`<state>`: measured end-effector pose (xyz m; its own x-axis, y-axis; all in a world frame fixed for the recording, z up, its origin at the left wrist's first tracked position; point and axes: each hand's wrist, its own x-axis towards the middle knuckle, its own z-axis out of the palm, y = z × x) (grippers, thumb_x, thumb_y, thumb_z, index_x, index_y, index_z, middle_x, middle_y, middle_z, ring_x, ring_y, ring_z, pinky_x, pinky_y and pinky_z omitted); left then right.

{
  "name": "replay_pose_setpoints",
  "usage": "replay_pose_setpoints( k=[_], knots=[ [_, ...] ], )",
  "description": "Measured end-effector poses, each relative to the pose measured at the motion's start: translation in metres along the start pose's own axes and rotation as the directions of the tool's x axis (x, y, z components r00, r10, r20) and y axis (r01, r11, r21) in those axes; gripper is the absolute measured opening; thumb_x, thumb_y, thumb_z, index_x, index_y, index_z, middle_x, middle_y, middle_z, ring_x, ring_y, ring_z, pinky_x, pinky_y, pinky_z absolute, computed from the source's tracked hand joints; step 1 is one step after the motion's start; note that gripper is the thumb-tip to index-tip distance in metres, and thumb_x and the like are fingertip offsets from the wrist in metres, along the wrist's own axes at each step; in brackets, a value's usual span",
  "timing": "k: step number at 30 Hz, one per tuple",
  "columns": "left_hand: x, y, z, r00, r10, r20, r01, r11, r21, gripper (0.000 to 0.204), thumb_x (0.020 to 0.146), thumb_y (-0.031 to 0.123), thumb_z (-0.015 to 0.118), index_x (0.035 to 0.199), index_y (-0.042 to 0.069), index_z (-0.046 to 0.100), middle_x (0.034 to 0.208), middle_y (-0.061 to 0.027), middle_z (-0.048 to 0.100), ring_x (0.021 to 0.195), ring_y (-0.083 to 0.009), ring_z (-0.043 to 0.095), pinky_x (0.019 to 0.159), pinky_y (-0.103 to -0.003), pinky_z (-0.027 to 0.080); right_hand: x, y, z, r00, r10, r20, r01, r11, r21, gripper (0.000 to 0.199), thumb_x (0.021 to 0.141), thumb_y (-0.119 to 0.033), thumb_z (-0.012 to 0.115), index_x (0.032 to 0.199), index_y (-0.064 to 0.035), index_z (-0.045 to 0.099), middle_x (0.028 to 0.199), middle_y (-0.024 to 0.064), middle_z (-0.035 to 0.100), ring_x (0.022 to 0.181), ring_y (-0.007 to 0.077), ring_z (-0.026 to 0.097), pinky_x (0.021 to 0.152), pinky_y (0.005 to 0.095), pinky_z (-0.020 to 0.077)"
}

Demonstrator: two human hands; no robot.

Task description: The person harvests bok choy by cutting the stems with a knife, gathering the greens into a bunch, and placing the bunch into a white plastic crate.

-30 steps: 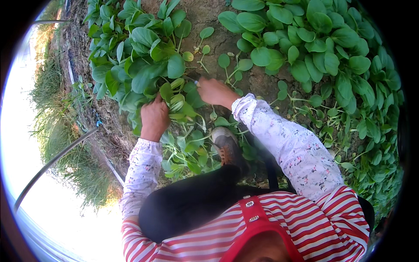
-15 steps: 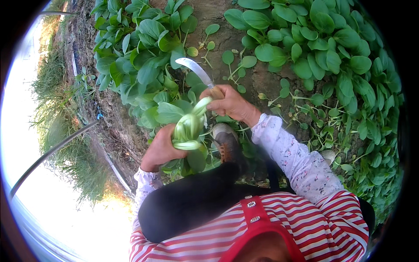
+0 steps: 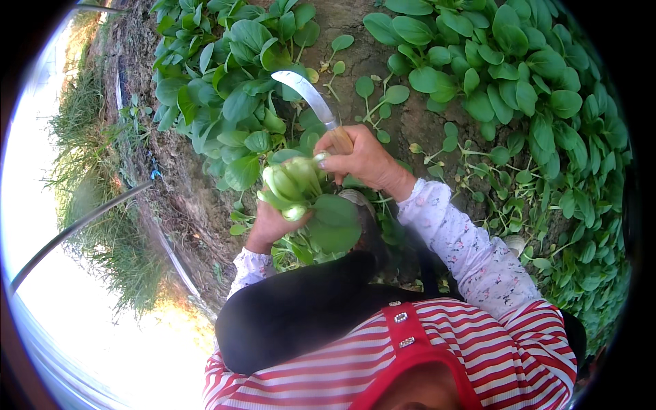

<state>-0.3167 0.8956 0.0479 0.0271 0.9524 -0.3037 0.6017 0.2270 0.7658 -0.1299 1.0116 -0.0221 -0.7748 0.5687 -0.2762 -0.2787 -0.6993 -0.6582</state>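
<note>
Nearest me, a bent knee (image 3: 294, 314) in black cloth. Just beyond it, the left hand (image 3: 272, 225) is closed around a bunch of pale-stalked greens (image 3: 290, 181), held between the two hands, off the ground, stalk ends toward the right. The right hand (image 3: 369, 160) has its fingers wrapped around the handle of a curved knife (image 3: 307, 96), thumb at the stalk ends; whether it also pinches a stalk, I cannot tell. The blade points forward, apart from the left fingers: correct practice. Advised: firm but uncrushing hold, blade turned outward while the thumb works. Farther off, leafy plants (image 3: 236, 92) stand in soil (image 3: 342, 20).
</note>
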Motion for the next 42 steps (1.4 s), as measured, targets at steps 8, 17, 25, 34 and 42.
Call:
replay_pose_setpoints(
  k=[8, 17, 25, 34, 42],
  knots=[
    [0.032, 0.031, -0.023, 0.996, -0.024, 0.081, -0.026, 0.831, 0.555, 0.051, 0.063, 0.018, 0.082, 0.109, 0.003, 0.065, 0.113, -0.0150, 0.064, 0.088, -0.0295, 0.066, 0.082, -0.040, 0.050, 0.005, 0.017, -0.033, 0.993, 0.011, -0.115, -0.085, 0.744, -0.663, 0.035, 0.086, -0.029, 0.065, 0.093, 0.0052, 0.057, 0.077, 0.0162, 0.063, 0.073, 0.0286, 0.065, 0.067, 0.0409, 0.0510],
    [0.039, -0.044, -0.050, 0.983, -0.137, 0.124, -0.051, 0.445, 0.894, 0.019, 0.055, 0.003, 0.066, 0.074, 0.005, 0.061, 0.133, -0.0225, 0.054, 0.076, -0.0318, 0.067, 0.072, -0.037, 0.053, 0.048, 0.060, 0.000, 0.989, 0.086, -0.119, -0.145, 0.461, -0.875, 0.029, 0.093, -0.022, 0.050, 0.101, 0.0054, 0.052, 0.087, 0.0307, 0.063, 0.085, 0.0476, 0.061, 0.076, 0.0535, 0.0474],
    [0.030, -0.061, -0.043, 0.977, -0.171, 0.128, -0.037, 0.457, 0.889, 0.019, 0.055, 0.002, 0.065, 0.073, 0.005, 0.060, 0.137, -0.0165, 0.053, 0.074, -0.0294, 0.067, 0.067, -0.037, 0.053, 0.056, 0.067, 0.003, 0.991, 0.057, -0.121, -0.134, 0.448, -0.884, 0.025, 0.091, -0.015, 0.047, 0.102, 0.0067, 0.053, 0.083, 0.0300, 0.064, 0.082, 0.0468, 0.063, 0.074, 0.0502, 0.0509],
    [0.030, -0.081, -0.045, 0.982, -0.173, 0.072, 0.011, 0.436, 0.900, 0.022, 0.054, 0.003, 0.066, 0.075, 0.005, 0.062, 0.137, -0.0158, 0.053, 0.072, -0.0283, 0.067, 0.064, -0.037, 0.052, 0.045, 0.063, 0.012, 0.994, 0.066, -0.087, -0.106, 0.411, -0.905, 0.023, 0.088, -0.012, 0.047, 0.098, 0.0072, 0.055, 0.082, 0.0311, 0.064, 0.080, 0.0477, 0.063, 0.074, 0.0534, 0.0492],
    [0.036, -0.079, -0.044, 0.998, -0.025, 0.053, -0.036, 0.445, 0.895, 0.019, 0.056, 0.003, 0.065, 0.075, 0.005, 0.061, 0.138, -0.0156, 0.052, 0.072, -0.0292, 0.067, 0.066, -0.038, 0.052, 0.064, 0.068, 0.006, 0.999, 0.028, -0.037, -0.045, 0.324, -0.945, 0.024, 0.079, -0.004, 0.052, 0.098, 0.0100, 0.056, 0.084, 0.0307, 0.066, 0.082, 0.0454, 0.066, 0.074, 0.0498, 0.0524]
  ],
)
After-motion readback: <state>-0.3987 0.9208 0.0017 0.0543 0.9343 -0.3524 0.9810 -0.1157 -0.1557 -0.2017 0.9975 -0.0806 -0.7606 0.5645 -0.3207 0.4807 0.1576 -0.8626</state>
